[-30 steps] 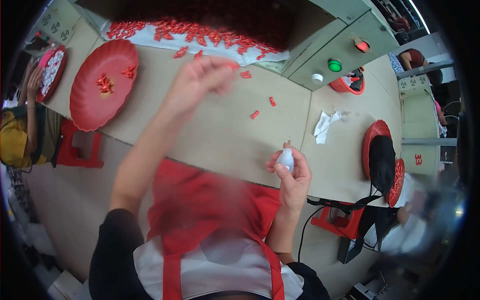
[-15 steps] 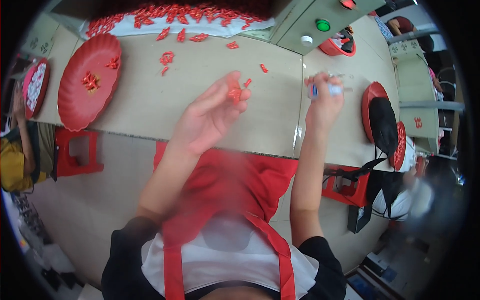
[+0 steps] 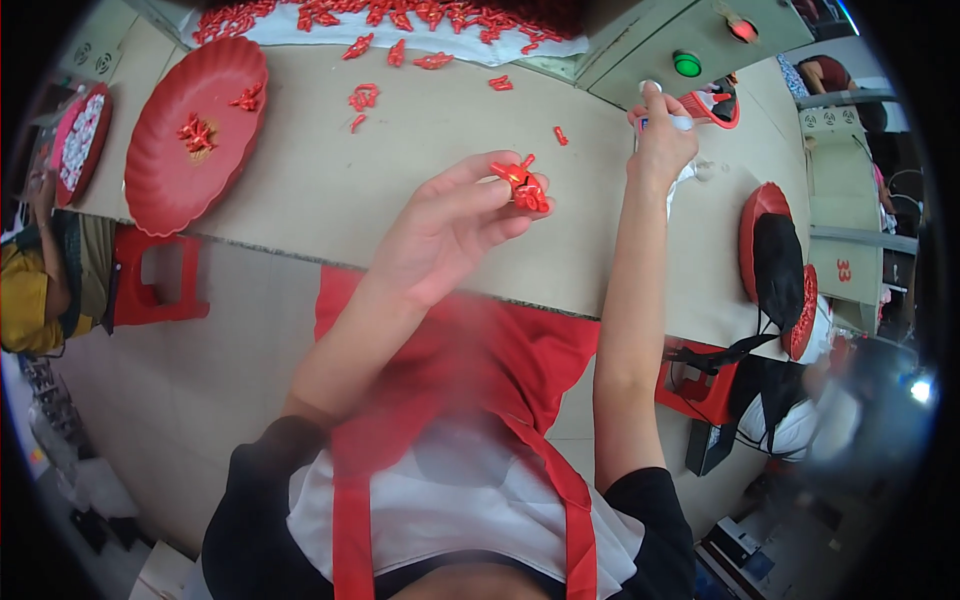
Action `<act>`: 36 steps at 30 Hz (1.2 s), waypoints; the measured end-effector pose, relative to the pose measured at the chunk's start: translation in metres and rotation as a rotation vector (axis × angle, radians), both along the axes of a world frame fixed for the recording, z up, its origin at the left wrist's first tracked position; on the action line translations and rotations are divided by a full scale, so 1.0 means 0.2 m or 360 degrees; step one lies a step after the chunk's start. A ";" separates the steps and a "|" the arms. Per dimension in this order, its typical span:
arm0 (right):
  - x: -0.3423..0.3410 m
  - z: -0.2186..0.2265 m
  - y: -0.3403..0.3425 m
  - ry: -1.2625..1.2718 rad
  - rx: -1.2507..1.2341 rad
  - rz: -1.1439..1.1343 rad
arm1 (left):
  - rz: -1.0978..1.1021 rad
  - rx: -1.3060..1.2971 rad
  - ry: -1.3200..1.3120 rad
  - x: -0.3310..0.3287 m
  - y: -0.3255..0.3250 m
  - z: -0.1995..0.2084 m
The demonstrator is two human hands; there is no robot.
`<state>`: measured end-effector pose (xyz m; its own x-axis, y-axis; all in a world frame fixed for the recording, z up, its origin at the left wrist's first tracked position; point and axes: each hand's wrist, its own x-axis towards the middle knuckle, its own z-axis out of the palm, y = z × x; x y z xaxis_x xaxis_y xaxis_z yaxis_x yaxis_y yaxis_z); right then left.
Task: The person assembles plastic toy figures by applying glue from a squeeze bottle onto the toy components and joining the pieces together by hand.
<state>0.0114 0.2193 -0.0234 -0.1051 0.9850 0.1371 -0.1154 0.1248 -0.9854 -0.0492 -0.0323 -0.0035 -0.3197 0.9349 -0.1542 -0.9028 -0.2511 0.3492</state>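
Note:
My left hand (image 3: 440, 225) is raised over the table, its thumb and fingers closed around a small shiny red plastic figure (image 3: 524, 186) with jutting parts. Further right and farther out, my right hand (image 3: 663, 150) grips a small white-and-blue bottle (image 3: 683, 123), mostly hidden by the fingers. The right fingertips overlap a white knob on the machine panel in this view; whether they touch it I cannot tell. Loose red pieces lie beyond my left hand, among them a small one (image 3: 561, 135) and a cluster (image 3: 364, 96).
A scalloped red tray (image 3: 150, 150) with a few red pieces stands at the left. Many red parts (image 3: 430, 15) lie on a white cloth at the back. The green-buttoned panel (image 3: 640, 60), a red basket (image 3: 735, 118) and a black cloth bag (image 3: 778, 265) are to the right.
My right hand has moved outward with the bottle, toward the panel. My left hand has shifted right, and the red figure in it now shows more plainly. The whole view has shifted slightly.

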 end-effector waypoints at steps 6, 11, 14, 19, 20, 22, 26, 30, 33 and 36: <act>0.00 0.00 0.01 0.0011 -0.0057 -0.0014 | 0.0041 -0.0031 0.0176 0.02 -0.01 0.05; 0.05 0.06 -0.08 0.0006 -0.0058 0.0143 | 0.0148 -0.0074 0.0116 0.03 -0.02 0.04; 0.23 0.15 -0.27 -0.0043 0.0009 0.0526 | 0.0121 -0.0084 0.0327 0.00 -0.02 0.02; 0.41 0.24 -0.59 -0.0169 0.0032 0.0966 | 0.0047 0.0020 0.0165 -0.01 -0.01 0.04; 0.44 0.27 -0.64 -0.0180 -0.0035 0.0980 | 0.0031 0.0024 0.0162 0.00 0.00 0.05; 0.46 0.30 -0.72 -0.0181 -0.0111 0.1005 | 0.0092 0.0090 0.0121 0.01 -0.01 0.04; 0.51 0.32 -0.81 -0.0305 0.0255 0.0666 | 0.0021 0.0080 0.0236 0.02 -0.02 0.06; 0.49 0.32 -0.88 -0.0340 0.0747 0.0345 | 0.0084 -0.0070 0.0293 0.05 -0.03 0.09; 0.51 0.34 -0.90 -0.0491 0.0939 0.0400 | 0.0094 -0.0062 0.0284 0.06 -0.04 0.09; 0.49 0.33 -0.92 -0.0477 0.1062 0.0460 | 0.0105 -0.0089 0.0293 0.06 -0.04 0.09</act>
<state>0.1085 0.0356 0.0434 -0.4707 0.6321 0.6155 0.0251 0.7070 -0.7068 -0.0364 -0.0405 0.0154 -0.4073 0.9027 -0.1387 -0.8048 -0.2830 0.5217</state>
